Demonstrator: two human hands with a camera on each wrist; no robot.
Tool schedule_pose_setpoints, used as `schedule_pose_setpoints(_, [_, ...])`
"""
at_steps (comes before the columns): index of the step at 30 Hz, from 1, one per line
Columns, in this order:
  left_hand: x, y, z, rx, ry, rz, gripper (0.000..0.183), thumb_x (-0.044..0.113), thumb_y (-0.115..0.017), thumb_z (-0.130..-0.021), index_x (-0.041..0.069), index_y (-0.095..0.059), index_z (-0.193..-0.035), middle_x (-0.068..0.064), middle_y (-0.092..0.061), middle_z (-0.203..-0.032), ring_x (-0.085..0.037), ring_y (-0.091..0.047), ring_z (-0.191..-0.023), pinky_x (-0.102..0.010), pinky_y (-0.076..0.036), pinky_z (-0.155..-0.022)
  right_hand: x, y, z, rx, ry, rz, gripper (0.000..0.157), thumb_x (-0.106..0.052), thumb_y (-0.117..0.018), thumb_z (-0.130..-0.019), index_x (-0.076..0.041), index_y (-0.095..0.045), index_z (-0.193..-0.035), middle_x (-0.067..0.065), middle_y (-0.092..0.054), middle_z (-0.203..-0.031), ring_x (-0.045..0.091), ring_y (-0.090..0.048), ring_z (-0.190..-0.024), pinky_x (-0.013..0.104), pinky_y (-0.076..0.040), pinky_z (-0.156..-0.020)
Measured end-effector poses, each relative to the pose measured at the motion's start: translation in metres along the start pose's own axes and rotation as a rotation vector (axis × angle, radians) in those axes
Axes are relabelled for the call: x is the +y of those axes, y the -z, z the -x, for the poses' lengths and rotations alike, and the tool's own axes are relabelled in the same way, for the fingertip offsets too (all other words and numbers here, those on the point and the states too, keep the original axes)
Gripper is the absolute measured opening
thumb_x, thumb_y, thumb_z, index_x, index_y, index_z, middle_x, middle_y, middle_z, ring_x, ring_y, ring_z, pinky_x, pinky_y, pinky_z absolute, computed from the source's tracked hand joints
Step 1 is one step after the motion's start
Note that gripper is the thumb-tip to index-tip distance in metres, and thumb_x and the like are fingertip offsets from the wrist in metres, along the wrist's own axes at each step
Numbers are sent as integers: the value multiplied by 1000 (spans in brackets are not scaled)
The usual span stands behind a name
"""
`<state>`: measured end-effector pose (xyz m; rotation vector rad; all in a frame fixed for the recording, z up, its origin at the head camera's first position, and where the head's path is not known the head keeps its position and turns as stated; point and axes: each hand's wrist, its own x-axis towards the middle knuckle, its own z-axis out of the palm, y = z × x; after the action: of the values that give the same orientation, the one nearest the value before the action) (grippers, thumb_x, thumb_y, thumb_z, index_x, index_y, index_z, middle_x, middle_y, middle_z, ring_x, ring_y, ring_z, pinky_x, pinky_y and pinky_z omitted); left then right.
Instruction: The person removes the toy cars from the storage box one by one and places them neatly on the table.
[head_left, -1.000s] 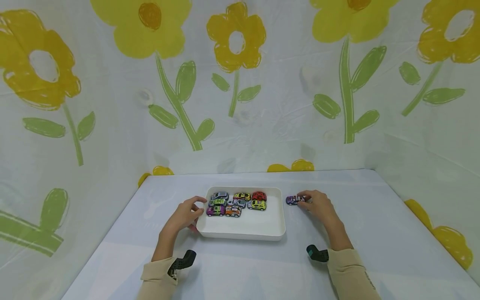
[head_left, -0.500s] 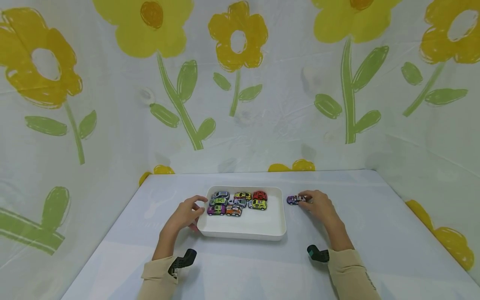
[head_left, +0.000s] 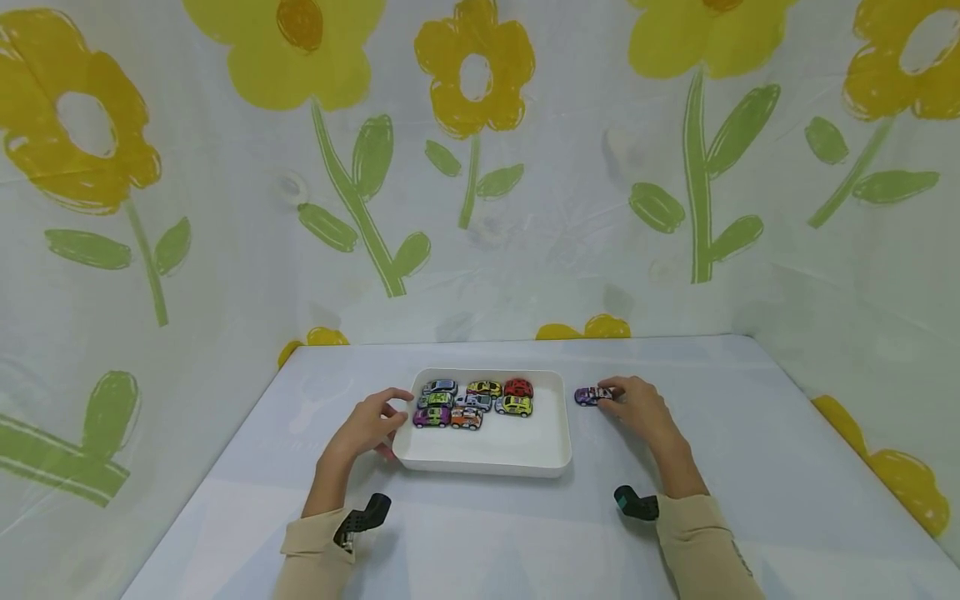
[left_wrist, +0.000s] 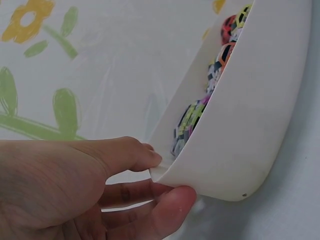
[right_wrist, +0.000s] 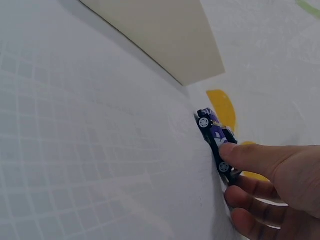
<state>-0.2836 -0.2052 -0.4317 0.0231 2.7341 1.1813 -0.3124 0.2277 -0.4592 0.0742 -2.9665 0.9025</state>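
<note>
A white tray [head_left: 487, 450] lies on the table with several small toy cars [head_left: 472, 403] grouped toward its left and back. At the tray's left end, my left hand [head_left: 371, 423] grips the wall; in the left wrist view the thumb is on the rim and fingers are beneath. My right hand [head_left: 637, 408] pinches a purple toy car [head_left: 588, 397] just right of the tray. The right wrist view shows that purple car [right_wrist: 215, 137] with its wheels at the table surface and the thumb on its side. The hand covers part of its rear end.
The white table [head_left: 480, 533] ends at a back edge against a flower-printed cloth [head_left: 525, 267]. Inside the tray, a red car [head_left: 518, 387] and a yellow car [head_left: 513, 406] sit rightmost. Black wrist cameras project inward from both sleeves.
</note>
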Motion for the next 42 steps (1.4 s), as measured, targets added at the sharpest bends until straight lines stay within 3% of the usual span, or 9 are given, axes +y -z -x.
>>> schedule_pose_setpoints(22, [-3,6,3,8,13,-14,39,13,-60,-97,12,-53,-135,-20,-63,-107,-22,-63,-72,-32,-58,-50,-3,0,3,3,5,5,39,-21,-69,-91,-9,-63,-127,20,-66,-118,39,-59,-111,61,-47,-96])
schedule_pose_setpoints(30, [-3,6,3,8,8,-12,39,13,-60,-97,13,-53,-135,-19,-63,-107,-23,-63,-72,-32,-58,-50,-7,6,4,-18,-33,22,45,-26,-69,-91,-9,-59,-132,23,-64,-122,42,-57,-115,62,-47,-97])
schedule_pose_setpoints(37, [-3,7,4,4,2,-10,39,13,-60,-96,12,-53,-135,-20,-63,-108,-23,-63,-72,-32,-58,-50,-14,12,2,19,-21,44,49,-35,-66,-93,-11,-57,-135,23,-60,-126,39,-58,-109,50,-55,-85])
schedule_pose_setpoints(42, [-3,7,2,3,12,-5,39,14,-60,-96,13,-54,-135,-20,-63,-108,-22,-64,-71,-33,-58,-50,-30,19,4,49,11,34,50,-36,-67,-92,-12,-57,-134,22,-61,-124,35,-60,-104,48,-56,-85])
